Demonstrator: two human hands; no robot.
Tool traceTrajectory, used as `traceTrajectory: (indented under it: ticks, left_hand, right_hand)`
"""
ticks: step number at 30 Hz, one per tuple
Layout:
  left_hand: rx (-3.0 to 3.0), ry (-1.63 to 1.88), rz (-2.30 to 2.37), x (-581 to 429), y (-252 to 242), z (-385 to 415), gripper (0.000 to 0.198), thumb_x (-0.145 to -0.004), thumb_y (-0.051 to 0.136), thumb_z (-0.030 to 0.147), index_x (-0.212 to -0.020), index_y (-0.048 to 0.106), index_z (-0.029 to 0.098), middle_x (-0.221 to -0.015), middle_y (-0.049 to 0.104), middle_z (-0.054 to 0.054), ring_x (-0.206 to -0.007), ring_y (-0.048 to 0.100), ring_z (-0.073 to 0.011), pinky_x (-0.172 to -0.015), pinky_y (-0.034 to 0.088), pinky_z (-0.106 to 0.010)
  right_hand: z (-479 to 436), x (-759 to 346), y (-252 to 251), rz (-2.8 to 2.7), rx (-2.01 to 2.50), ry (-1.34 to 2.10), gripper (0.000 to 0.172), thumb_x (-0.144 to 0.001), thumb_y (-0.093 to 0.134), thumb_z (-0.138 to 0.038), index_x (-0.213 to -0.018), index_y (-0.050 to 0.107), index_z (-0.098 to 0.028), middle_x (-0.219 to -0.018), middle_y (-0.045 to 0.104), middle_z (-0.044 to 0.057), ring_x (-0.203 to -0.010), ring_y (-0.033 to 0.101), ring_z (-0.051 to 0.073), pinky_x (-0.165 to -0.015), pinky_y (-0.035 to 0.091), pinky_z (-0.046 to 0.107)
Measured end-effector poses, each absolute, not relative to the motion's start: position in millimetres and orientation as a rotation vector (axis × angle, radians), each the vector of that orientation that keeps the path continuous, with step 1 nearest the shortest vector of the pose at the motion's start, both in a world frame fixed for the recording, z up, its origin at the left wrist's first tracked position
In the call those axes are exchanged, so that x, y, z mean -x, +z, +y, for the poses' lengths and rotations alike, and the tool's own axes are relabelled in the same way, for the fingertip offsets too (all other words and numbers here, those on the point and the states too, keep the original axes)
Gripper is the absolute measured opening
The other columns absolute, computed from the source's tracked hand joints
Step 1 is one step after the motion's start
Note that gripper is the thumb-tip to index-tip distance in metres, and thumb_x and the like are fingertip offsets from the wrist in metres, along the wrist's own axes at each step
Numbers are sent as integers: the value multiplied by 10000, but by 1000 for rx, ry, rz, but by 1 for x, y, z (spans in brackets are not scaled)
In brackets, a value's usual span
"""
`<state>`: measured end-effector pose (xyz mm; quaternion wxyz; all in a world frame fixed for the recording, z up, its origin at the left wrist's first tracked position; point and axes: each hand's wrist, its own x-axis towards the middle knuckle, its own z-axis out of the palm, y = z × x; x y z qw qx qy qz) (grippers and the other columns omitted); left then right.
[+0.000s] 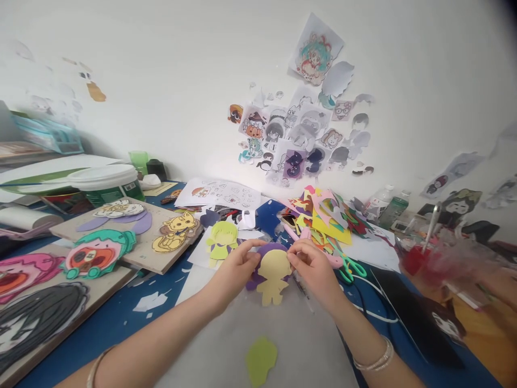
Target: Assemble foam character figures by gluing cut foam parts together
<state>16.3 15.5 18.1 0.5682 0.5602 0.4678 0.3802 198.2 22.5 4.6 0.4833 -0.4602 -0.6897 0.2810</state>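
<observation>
Between my two hands is a pale yellow paper doll cutout (271,275) with a purple paper piece (255,277) behind its head. My left hand (242,267) pinches the left edge of the purple layer, and my right hand (311,269) pinches the upper right edge near the head. The cutout is held upright above a grey work mat (226,345). On the mat nearer to me lies a yellow-green paper piece (262,361). A green paper doll figure (222,242) on white paper lies just beyond my left hand.
Green-handled scissors (352,268) and a white cable (379,315) are right of my right hand. Coloured paper scraps (329,215) pile up behind. Boards (137,253) with finished paper characters fill the left. A black flat object (416,318) and a blurred co-worker's hand (496,283) are at right.
</observation>
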Motion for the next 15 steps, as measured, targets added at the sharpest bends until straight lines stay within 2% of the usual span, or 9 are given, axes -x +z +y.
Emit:
traceTrajectory:
  ticks: [7, 15]
  left_hand:
    - [-1317, 890, 1026, -18, 17, 15, 354, -825, 439, 424, -1110, 502, 223, -815, 612, -27, -721, 565, -169, -603, 436, -281]
    - [-1333, 891, 1074, -19, 16, 15, 383, -786, 497, 446, -1086, 505, 209, -706, 561, -1, -628, 530, -142, -512, 380, -240]
  right_hand:
    - [23, -198, 0, -1651, 1165, 627, 175, -782, 548, -347, -707, 567, -190, -818, 504, 33, -565, 515, 123, -536, 455, 273]
    - [21, -196, 1, -1637, 1210, 565, 162, -791, 518, -311, -688, 547, -189, -797, 503, 36, -587, 494, 133, -530, 437, 270]
